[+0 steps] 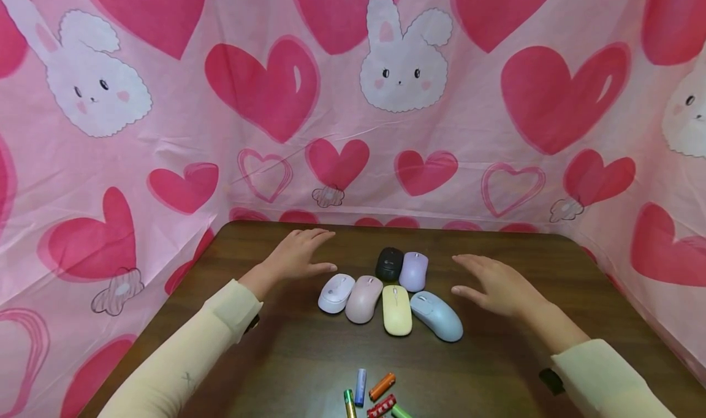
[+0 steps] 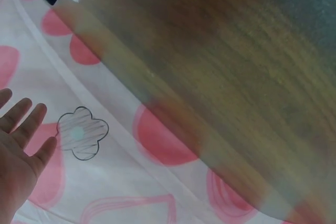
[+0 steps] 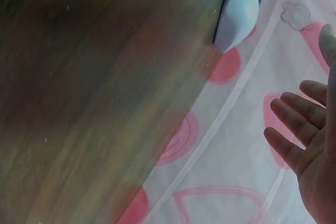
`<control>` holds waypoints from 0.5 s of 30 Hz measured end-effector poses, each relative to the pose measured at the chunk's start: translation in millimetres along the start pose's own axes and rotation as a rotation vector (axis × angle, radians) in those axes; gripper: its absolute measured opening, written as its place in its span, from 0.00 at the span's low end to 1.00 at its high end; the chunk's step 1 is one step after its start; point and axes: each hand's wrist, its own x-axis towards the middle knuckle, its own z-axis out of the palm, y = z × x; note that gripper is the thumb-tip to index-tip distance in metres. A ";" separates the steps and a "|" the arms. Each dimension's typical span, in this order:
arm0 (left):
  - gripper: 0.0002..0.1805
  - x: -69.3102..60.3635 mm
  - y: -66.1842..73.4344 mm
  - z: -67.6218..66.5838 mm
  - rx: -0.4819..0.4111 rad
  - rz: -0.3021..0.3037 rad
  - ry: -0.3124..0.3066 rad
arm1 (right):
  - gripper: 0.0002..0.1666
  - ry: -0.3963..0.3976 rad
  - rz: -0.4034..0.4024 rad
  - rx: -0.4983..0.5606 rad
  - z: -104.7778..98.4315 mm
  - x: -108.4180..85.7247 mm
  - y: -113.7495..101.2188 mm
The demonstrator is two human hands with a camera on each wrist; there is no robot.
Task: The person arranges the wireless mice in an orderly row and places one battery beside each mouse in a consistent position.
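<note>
Mice [image 1: 397, 320] lie clustered on the table [image 1: 276, 357] between right hand [image 1: 493, 284] and left hand [image 1: 295, 255], both with fingers extended, holding nothing. Their shells look light, stiff and slick, probably best gripped by the sides. Behind, the black mouse [image 1: 389, 265] bears a mark too small to read.

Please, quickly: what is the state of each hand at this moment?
Left hand: open, holding nothing, near the white mouse.
Right hand: open, holding nothing.
</note>
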 end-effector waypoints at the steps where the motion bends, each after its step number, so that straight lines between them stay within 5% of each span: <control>1: 0.42 -0.8 0.3 0.8 -0.004 -0.006 -0.003 | 0.43 0.000 -0.006 0.000 1.0 -0.5 -1.3; 15: 0.41 -12.1 2.0 10.7 -0.036 -0.025 -0.025 | 0.36 -0.009 -0.053 0.000 13.3 -6.0 -13.4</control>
